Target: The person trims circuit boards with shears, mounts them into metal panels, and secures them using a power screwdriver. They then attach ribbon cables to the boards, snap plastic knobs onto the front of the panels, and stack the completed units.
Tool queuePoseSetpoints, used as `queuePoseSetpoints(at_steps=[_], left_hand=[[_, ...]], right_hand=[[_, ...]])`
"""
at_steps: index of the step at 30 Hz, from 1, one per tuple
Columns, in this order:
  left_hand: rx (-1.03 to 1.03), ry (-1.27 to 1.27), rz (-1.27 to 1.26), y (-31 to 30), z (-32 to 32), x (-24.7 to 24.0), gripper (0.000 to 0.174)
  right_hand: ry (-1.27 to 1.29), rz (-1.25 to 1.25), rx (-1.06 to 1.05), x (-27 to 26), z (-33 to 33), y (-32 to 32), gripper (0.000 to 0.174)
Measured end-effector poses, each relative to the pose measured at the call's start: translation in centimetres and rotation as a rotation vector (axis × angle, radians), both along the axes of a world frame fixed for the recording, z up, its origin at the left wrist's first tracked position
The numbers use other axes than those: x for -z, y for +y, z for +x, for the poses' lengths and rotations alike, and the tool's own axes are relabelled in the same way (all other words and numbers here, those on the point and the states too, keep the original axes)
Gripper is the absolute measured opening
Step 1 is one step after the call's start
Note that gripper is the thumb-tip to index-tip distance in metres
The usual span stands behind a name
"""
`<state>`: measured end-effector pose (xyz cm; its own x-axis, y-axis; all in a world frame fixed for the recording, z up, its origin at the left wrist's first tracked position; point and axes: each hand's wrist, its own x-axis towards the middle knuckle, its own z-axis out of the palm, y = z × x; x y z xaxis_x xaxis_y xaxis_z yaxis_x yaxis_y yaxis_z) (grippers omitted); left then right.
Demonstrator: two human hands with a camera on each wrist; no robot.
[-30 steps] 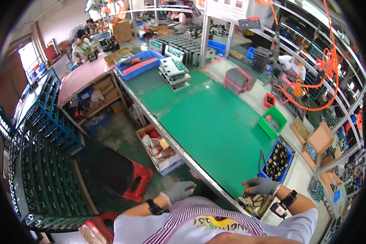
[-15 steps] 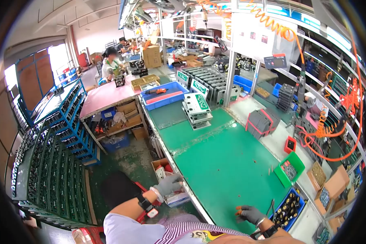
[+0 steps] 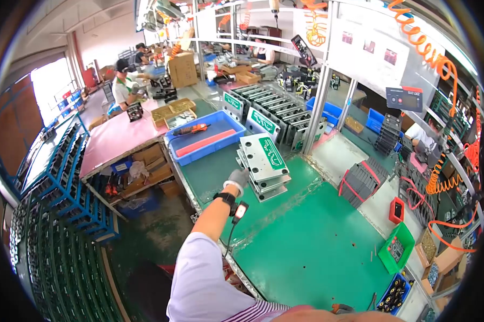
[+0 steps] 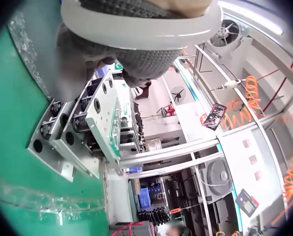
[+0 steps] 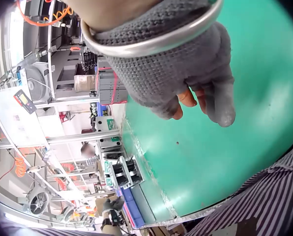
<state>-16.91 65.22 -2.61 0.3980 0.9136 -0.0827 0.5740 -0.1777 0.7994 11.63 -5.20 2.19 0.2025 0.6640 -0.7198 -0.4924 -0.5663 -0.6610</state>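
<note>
My gloved left hand (image 3: 238, 178) is at the near left edge of a stack of metal plate assemblies (image 3: 263, 161). The top plate (image 4: 104, 115) is silver with round holes and a green-and-white label. In the left wrist view, the blurred thumb (image 4: 70, 78) points down beside the stack while the fingers (image 4: 139, 71) reach over the top plate's edge, thumb and fingers apart. Hovering over the green mat (image 5: 185, 162), my gloved right hand (image 5: 185, 73) holds nothing, its fingers loosely bent. Only a bit of it shows at the bottom of the head view.
Left of the stack sits a blue tray (image 3: 180, 155) with an orange-tipped tool and a red strip. A row of similar assemblies (image 3: 285, 110) stands behind it. A strapped grey block (image 3: 363, 182), a green bin (image 3: 395, 249) and a blue bin of black parts (image 3: 395, 292) line the right side.
My left hand has swung from beside my body, over the table edge, forward to the plate stack. The right hand has dropped toward the bottom edge of the head view, which has shifted.
</note>
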Motion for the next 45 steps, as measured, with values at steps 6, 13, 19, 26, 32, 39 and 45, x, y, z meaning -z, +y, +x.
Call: queuePoseSetpoints(at_steps=[6,13,19,26,32,39,45], left_hand=[[0.158,0.662,0.341,-0.2,4.1,-7.8,0.058],[-0.189,0.049,-0.345,3.7,6.9,-4.7,0.048],[-0.197,-0.436,-0.489,7.3,6.8,0.9,0.032],[-0.327,-0.841,-0.68,2.4,8.1,-7.0,0.033],[-0.509,-0.988,-0.552,0.5,11.4,-8.5,0.03],[-0.571,-0.605,-0.299,-4.1,11.4,-15.1,0.042],[0.022,-0.556,-0.087,-7.2,9.6,-19.0,0.047]], right_hand=[[-0.103,-0.128,0.114,-4.0,-2.9,2.7,0.044],[-0.13,-0.17,0.186,-3.8,-2.7,3.5,0.044],[-0.141,-0.115,0.254,-3.1,-3.2,2.3,0.044],[-0.16,-0.179,0.277,-4.0,-5.0,1.2,0.043],[-0.194,-0.154,0.305,-4.1,-5.8,1.0,0.043],[-0.169,-0.114,0.358,-1.4,-7.0,-1.5,0.041],[-0.213,0.006,0.338,0.3,-5.2,-2.2,0.046]])
